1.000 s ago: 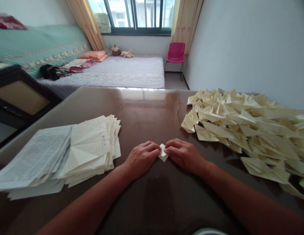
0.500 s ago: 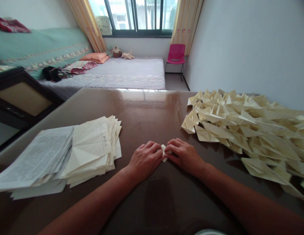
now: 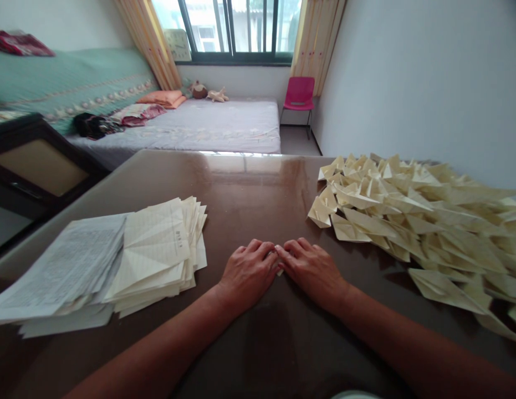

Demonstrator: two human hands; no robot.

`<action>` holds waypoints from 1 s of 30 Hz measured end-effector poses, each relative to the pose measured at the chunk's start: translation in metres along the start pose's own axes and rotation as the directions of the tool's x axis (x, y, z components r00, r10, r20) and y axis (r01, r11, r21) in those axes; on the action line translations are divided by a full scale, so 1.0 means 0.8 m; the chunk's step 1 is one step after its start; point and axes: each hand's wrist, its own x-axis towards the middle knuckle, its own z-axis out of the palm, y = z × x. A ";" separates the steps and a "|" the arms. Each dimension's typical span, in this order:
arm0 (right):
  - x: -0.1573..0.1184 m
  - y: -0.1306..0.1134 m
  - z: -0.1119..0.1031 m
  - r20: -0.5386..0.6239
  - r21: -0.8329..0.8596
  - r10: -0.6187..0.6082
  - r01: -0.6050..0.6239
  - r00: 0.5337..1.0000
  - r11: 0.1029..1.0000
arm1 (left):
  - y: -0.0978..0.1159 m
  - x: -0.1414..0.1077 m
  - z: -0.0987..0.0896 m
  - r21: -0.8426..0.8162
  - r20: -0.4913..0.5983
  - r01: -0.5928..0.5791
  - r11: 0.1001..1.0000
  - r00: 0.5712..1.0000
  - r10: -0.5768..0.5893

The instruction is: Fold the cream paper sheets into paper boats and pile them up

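Note:
Near the middle of the brown table (image 3: 249, 194), my left hand (image 3: 251, 271) and my right hand (image 3: 311, 269) meet over a small folded piece of cream paper (image 3: 280, 272). Only a pale corner of it shows between them; the fingers hide the rest. Both hands are closed on the paper, fingertips pressed together low on the tabletop. To the left lies a stack of creased cream sheets (image 3: 153, 238) with printed white sheets (image 3: 66, 266) beside it. On the right spreads a big heap of folded cream paper pieces (image 3: 407, 205).
Beyond the table stand a bed (image 3: 224, 122) and a pink chair (image 3: 299, 94) below the window. A dark cabinet (image 3: 41, 166) is at the left, a white wall (image 3: 424, 77) at the right. The rim of a pale round object (image 3: 355, 395) shows at the bottom edge.
My right fingers have moved left against my left hand, covering most of the small paper that showed between them before. The stacks and the heap stay as they were.

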 end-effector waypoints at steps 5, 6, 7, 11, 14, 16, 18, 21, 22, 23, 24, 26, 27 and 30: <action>-0.001 0.001 -0.003 -0.026 0.023 -0.013 0.013 1.000 1.000 | 0.001 -0.005 0.005 0.024 -0.031 -0.077 0.997 0.997 0.078; -0.003 0.000 -0.004 -0.031 0.017 -0.024 0.024 0.999 1.000 | 0.001 -0.006 0.006 0.019 -0.033 -0.100 0.995 0.994 0.101; -0.004 -0.002 -0.005 -0.029 0.007 -0.039 0.039 0.999 0.999 | 0.000 -0.008 0.007 0.013 -0.033 -0.121 0.993 0.992 0.121; -0.009 -0.010 -0.006 0.001 -0.033 -0.101 0.101 0.995 0.994 | 0.001 -0.009 0.008 0.001 -0.007 -0.156 0.988 0.988 0.156; -0.010 -0.013 -0.006 0.021 -0.049 -0.116 0.116 0.993 0.992 | 0.004 -0.009 0.007 0.025 0.040 -0.152 0.988 0.988 0.151; -0.010 -0.013 -0.008 0.033 -0.055 -0.126 0.127 0.992 0.990 | 0.007 -0.010 0.005 0.058 0.058 -0.153 0.987 0.987 0.149; -0.010 -0.013 -0.010 0.040 -0.053 -0.143 0.145 0.989 0.988 | 0.010 -0.013 0.003 0.090 0.058 -0.167 0.982 0.985 0.163; -0.013 -0.016 -0.015 0.040 -0.053 -0.160 0.162 0.986 0.985 | 0.015 -0.019 0.001 0.117 0.054 -0.212 0.970 0.977 0.207; -0.014 -0.018 -0.016 0.042 -0.050 -0.165 0.167 0.985 0.985 | 0.017 -0.021 0.000 0.120 0.054 -0.223 0.967 0.975 0.217; -0.016 -0.020 -0.017 0.042 -0.045 -0.171 0.173 0.984 0.984 | 0.018 -0.023 -0.001 0.118 0.054 -0.228 0.966 0.973 0.223; -0.017 -0.022 -0.018 0.041 -0.039 -0.176 0.177 0.984 0.983 | 0.019 -0.024 -0.001 0.113 0.054 -0.226 0.968 0.974 0.221; -0.019 -0.026 -0.018 0.038 -0.028 -0.180 0.181 0.983 0.983 | 0.021 -0.025 -0.002 0.094 0.050 -0.211 0.973 0.977 0.207; -0.020 -0.027 -0.018 0.038 -0.026 -0.179 0.180 0.983 0.983 | 0.022 -0.025 -0.003 0.085 0.048 -0.206 0.975 0.978 0.203; -0.021 -0.030 -0.018 0.049 -0.023 -0.176 0.177 0.983 0.984 | 0.022 -0.022 -0.003 0.072 0.044 -0.201 0.977 0.979 0.199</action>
